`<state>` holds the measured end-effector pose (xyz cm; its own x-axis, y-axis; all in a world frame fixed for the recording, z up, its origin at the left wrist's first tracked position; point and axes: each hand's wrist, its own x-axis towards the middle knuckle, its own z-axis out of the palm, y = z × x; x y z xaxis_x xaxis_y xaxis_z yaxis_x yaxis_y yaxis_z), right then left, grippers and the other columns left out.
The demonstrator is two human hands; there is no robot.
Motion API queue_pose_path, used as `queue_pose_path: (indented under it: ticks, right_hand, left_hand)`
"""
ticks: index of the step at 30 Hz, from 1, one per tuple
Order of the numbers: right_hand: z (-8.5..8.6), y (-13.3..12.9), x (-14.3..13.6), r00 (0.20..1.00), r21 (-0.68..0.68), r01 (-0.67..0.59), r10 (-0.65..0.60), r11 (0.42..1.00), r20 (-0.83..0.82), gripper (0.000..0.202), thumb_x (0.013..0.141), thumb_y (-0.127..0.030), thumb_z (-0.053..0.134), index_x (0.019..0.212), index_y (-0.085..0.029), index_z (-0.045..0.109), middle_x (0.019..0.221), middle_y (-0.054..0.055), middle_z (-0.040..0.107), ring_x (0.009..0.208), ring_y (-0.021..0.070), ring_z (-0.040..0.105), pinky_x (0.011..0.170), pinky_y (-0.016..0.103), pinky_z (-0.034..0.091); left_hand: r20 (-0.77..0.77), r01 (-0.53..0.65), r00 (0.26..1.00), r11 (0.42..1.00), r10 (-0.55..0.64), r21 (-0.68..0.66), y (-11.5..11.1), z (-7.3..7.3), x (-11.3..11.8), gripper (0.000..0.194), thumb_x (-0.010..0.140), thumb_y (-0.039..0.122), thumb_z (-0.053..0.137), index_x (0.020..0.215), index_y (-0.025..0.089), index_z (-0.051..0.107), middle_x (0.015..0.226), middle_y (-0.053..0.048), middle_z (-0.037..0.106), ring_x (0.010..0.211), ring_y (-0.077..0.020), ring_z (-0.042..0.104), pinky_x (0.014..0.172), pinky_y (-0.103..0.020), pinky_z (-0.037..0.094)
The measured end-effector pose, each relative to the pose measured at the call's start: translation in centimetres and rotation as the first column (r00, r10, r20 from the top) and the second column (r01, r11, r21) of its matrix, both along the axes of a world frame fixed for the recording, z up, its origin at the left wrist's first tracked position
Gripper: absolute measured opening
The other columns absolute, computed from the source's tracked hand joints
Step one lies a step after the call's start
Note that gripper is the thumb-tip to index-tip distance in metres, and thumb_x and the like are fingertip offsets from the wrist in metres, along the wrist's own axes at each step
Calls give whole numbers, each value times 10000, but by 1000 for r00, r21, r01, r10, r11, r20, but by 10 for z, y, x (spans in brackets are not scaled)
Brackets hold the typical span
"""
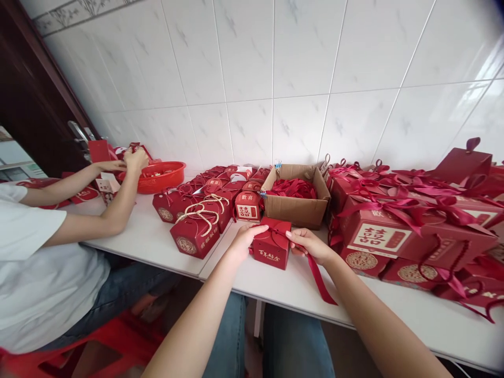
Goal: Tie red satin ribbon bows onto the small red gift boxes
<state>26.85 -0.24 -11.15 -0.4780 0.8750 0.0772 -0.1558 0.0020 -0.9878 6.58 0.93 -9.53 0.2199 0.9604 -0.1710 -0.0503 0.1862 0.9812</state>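
A small red gift box (271,250) with gold lettering stands upright near the table's front edge. A dark red ribbon (319,281) crosses its top, and a loose tail hangs down to the right onto the tabletop. My left hand (244,242) grips the box from its left side, a finger pressed on top by the ribbon. At the upper right corner of the box, my right hand (309,245) pinches the ribbon between thumb and fingers. Some of the fingers on both hands are hidden. Right behind the box is a cardboard box (295,210) filled with red ribbons (293,188).
Finished-looking red boxes with bows (380,236) are stacked at the right. Red boxes with cord handles (197,233) stand to the left on the white table (173,260). Beyond them, a co-worker's hands (134,160) hold something small by a red basin (161,181). A tiled wall (244,68) rises behind.
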Motion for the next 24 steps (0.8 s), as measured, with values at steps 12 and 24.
queue_pose_path:
  ticks: [12,24]
  right_hand:
    - [-6,3,3,988,-72,-67,56,995,-143,383,752,-426,705,532,-161,539,317,-102,297,308,39,237,410,220,178]
    - [-3,4,9,982,-138,-80,54,987,-183,305,781,-385,695,618,-142,609,315,-98,326,313,30,195,416,218,147]
  left_hand:
    - [7,-19,1000,997,20,-80,1,-1,-1,320,901,326,566,1166,146,564,1142,-88,608,951,-201,624,798,-397,543]
    - [6,42,999,999,-42,-6,1,18,-11,240,618,283,816,766,118,724,699,-58,734,608,-157,650,567,-233,454]
